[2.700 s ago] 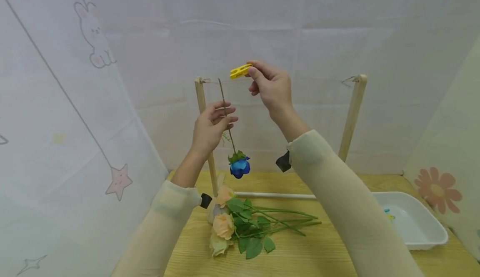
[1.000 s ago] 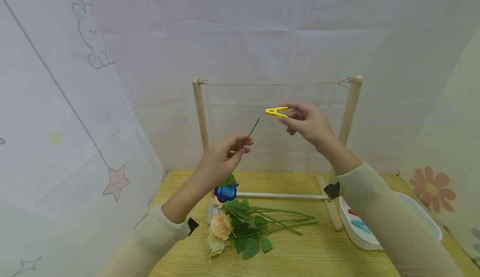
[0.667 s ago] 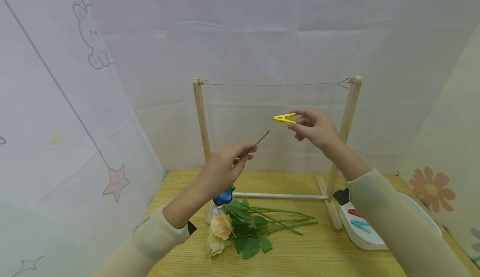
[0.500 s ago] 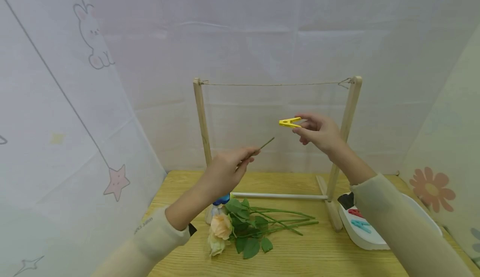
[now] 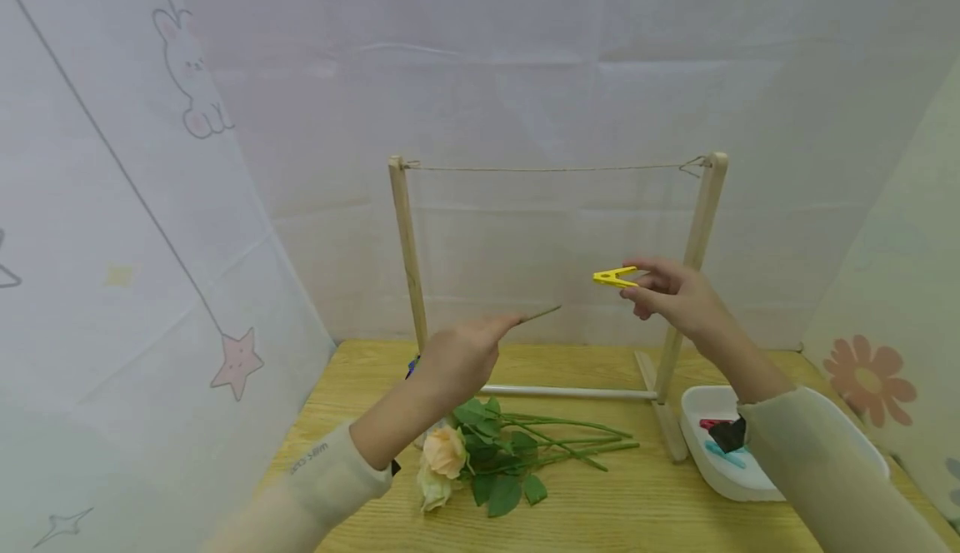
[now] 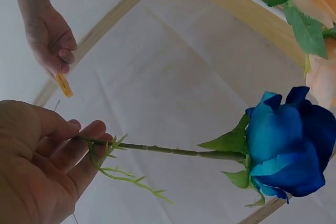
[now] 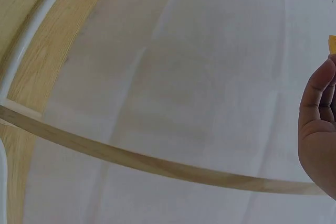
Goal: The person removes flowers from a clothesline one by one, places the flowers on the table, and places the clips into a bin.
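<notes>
My left hand pinches the thin stem of a blue rose between thumb and fingers. Its tip points right, and the bloom is mostly hidden behind the hand in the head view. In the left wrist view the whole blue rose shows, with green sepals and a small sprig on the stem. To the right, my right hand holds a yellow clothespin by its handles, thumb below and forefinger above. Clothespin and stem tip are apart. Both hands are below the string.
A wooden frame carries the string between two posts. Several peach and cream roses lie on the wooden table, stems to the right. At right, a white tray holds red and turquoise clothespins.
Both hands have come down from near the string and shifted right, with the clothespin and rose still held. The rose stem has swung from nearly upright to almost level.
</notes>
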A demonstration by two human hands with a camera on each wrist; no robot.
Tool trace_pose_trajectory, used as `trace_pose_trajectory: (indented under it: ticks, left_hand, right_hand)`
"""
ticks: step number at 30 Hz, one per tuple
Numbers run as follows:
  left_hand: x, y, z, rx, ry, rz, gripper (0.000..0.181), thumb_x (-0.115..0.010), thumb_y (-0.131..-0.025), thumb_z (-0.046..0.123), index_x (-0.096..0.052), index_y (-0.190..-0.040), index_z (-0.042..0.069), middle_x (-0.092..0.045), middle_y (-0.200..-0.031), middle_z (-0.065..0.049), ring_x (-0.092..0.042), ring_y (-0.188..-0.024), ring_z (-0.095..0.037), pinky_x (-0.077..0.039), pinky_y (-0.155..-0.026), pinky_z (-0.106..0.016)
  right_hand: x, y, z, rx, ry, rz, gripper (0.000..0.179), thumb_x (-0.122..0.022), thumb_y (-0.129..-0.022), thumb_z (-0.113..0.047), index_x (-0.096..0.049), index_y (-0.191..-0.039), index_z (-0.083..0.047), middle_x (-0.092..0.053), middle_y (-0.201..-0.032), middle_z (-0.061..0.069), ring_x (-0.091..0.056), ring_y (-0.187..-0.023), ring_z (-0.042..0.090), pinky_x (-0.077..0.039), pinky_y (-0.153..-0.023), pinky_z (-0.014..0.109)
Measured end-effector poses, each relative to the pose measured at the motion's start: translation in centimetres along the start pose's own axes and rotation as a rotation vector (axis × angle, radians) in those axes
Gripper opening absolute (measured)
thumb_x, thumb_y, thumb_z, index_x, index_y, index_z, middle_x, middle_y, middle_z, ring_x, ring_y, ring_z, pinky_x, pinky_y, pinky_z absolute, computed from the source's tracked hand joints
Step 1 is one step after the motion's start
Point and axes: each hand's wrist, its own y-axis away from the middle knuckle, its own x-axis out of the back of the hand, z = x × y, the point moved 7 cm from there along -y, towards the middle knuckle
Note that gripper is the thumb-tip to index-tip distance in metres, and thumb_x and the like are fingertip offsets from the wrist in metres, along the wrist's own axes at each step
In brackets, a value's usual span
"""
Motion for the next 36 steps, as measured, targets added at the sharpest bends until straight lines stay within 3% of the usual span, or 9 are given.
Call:
trace_pose_trajectory:
  ticks: [5, 9, 12, 16, 22, 26, 29, 36]
  left_hand:
    - [-1.4, 0.8, 0.5, -0.012, -0.072, -0.011, 0.051, -0.065, -0.09, -0.008, -0.062, -0.137, 0.013, -0.076, -0.109, -0.005, -0.059, -0.053, -0.01, -0.02, -0.041, -0.014]
    - [-2.0, 1.1, 1.1, 0.006, -0.116, -0.03, 0.055, -0.067, -0.091, -0.008, -0.06, -0.14, 0.015, -0.074, -0.118, -0.004, -0.072, -0.073, -0.015, -0.019, -0.041, -0.015]
    - [-2.4, 1.1, 1.8, 0.002, -0.188, -0.042, 0.058, -0.07, -0.09, -0.006, -0.058, -0.142, 0.017, -0.072, -0.125, -0.002, -0.073, -0.077, -0.015, -0.021, -0.04, -0.017]
    - [-3.0, 1.1, 2.7, -0.014, -0.258, -0.041, 0.061, -0.075, -0.089, 0.0, -0.056, -0.144, 0.017, -0.069, -0.129, 0.0, -0.074, -0.087, -0.015, -0.037, -0.04, -0.018]
    - [-4.2, 1.5, 3.7, -0.026, -0.295, -0.041, 0.062, -0.077, -0.089, 0.004, -0.054, -0.145, 0.016, -0.067, -0.13, -0.001, -0.072, -0.103, -0.015, -0.059, -0.059, -0.023]
    - [-4.7, 1.7, 4.5, -0.039, -0.36, -0.005, 0.063, -0.08, -0.088, 0.007, -0.054, -0.144, 0.016, -0.068, -0.128, -0.005, -0.073, -0.102, -0.019, -0.062, -0.068, -0.028]
    - [-5.2, 1.8, 5.2, -0.047, -0.414, 0.02, 0.061, -0.078, -0.089, 0.008, -0.054, -0.144, 0.017, -0.068, -0.127, -0.006, -0.073, -0.102, -0.021, -0.063, -0.07, -0.031]
    - [-6.9, 2.2, 6.8, -0.059, -0.468, -0.063, 0.072, -0.079, -0.089, 0.01, -0.047, -0.152, 0.023, -0.065, -0.132, -0.007, -0.071, -0.108, -0.022, -0.063, -0.076, -0.033]
  right_hand:
    - [0.7, 1.4, 1.5, 0.007, -0.012, -0.044, 0.05, -0.069, -0.098, -0.026, -0.054, -0.142, -0.007, -0.073, -0.099, -0.001, -0.069, -0.079, 0.019, -0.059, -0.078, 0.029]
    - [1.4, 2.7, 2.3, 0.029, -0.003, -0.071, 0.044, -0.066, -0.1, -0.021, -0.055, -0.141, -0.009, -0.074, -0.099, -0.003, -0.07, -0.082, 0.018, -0.059, -0.079, 0.029]
    - [2.2, 3.6, 3.0, 0.044, -0.008, -0.072, 0.039, -0.063, -0.102, -0.016, -0.056, -0.14, -0.013, -0.074, -0.1, -0.005, -0.07, -0.085, 0.016, -0.058, -0.08, 0.024]
    - [3.1, 4.8, 4.0, 0.055, -0.04, -0.065, 0.037, -0.061, -0.102, -0.011, -0.057, -0.139, -0.014, -0.074, -0.102, -0.002, -0.07, -0.087, 0.013, -0.057, -0.081, 0.021]
    - [3.9, 6.4, 5.8, 0.077, -0.026, -0.057, 0.039, -0.058, -0.103, -0.006, -0.052, -0.141, -0.001, -0.074, -0.103, 0.0, -0.071, -0.088, 0.013, -0.055, -0.083, 0.017]
    - [4.3, 7.4, 7.0, 0.067, -0.007, -0.047, 0.041, -0.057, -0.103, -0.006, -0.049, -0.144, 0.0, -0.073, -0.104, -0.005, -0.071, -0.091, 0.012, -0.054, -0.083, 0.016]
    - [4.7, 8.1, 8.1, 0.034, 0.002, -0.03, 0.042, -0.056, -0.104, -0.008, -0.049, -0.146, -0.006, -0.072, -0.105, -0.007, -0.07, -0.093, 0.011, -0.053, -0.083, 0.015]
    - [5.9, 9.5, 10.3, 0.003, 0.005, -0.002, 0.045, -0.056, -0.104, -0.008, -0.048, -0.148, -0.012, -0.071, -0.106, -0.006, -0.07, -0.096, 0.009, -0.052, -0.084, 0.014]
